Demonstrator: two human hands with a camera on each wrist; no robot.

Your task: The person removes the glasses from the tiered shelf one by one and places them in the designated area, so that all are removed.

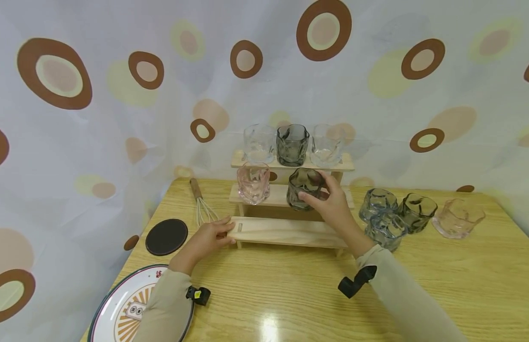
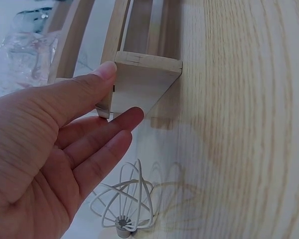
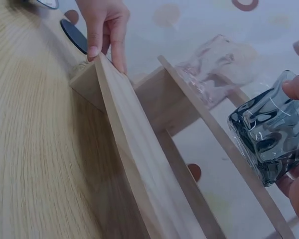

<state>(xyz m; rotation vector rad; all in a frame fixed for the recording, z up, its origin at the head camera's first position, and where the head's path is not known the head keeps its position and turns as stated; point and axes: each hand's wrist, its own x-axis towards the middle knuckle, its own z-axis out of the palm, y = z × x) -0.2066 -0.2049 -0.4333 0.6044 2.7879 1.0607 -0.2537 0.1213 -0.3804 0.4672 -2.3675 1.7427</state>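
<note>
My right hand (image 1: 334, 207) grips a smoky grey glass tumbler (image 1: 299, 190), thumb on its near side and fingers round its far right side. The tumbler is at the middle tier of a three-step wooden rack (image 1: 286, 231), its base right at the board in the right wrist view. At the rack's left end, my left hand (image 1: 210, 237) pinches the corner of the lowest step between thumb and fingers (image 2: 109, 149). A pink tumbler (image 1: 253, 183) stands left on the middle tier. On the top tier, another grey tumbler (image 1: 292, 145) stands between two clear tumblers (image 1: 259, 143) (image 1: 327, 145).
Right of the rack stand two bluish tumblers (image 1: 377, 204) (image 1: 386, 230), a dark grey one (image 1: 417, 212) and a pale pink one (image 1: 458, 218). On the left lie a whisk (image 1: 200, 199), a black round coaster (image 1: 166, 237) and a patterned plate (image 1: 115, 304). Patterned cloth hangs behind.
</note>
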